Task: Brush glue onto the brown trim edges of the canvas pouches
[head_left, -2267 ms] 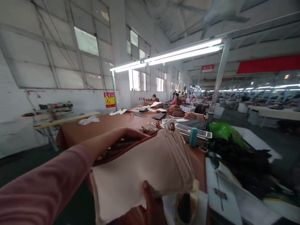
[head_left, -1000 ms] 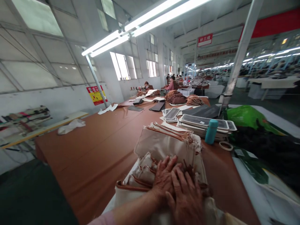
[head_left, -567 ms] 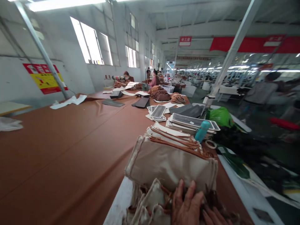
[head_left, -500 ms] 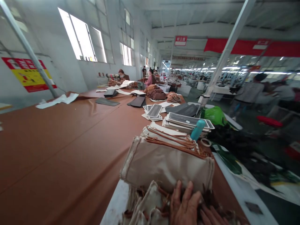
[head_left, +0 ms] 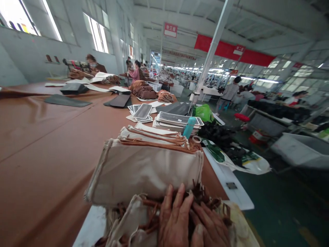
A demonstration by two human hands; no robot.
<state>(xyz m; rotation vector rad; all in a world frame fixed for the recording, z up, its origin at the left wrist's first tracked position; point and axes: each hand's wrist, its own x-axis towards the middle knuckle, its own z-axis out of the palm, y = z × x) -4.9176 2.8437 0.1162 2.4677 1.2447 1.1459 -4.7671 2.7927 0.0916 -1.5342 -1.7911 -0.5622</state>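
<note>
Hands (head_left: pixel 174 219) further left; wrists cut off

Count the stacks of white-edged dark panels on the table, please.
2: the nearer stack beside the teal bottle, the farther stack just beyond it. Others may be hidden.

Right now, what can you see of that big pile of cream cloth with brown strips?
The stack of cream canvas pieces is thick, with frayed edges. Tan-brown strips, perhaps leather, run along its upper edge, with loose ends near the hands. It lies on a white sheet on the brown-covered table. The person's left hand and right hand press on its near end.
</note>
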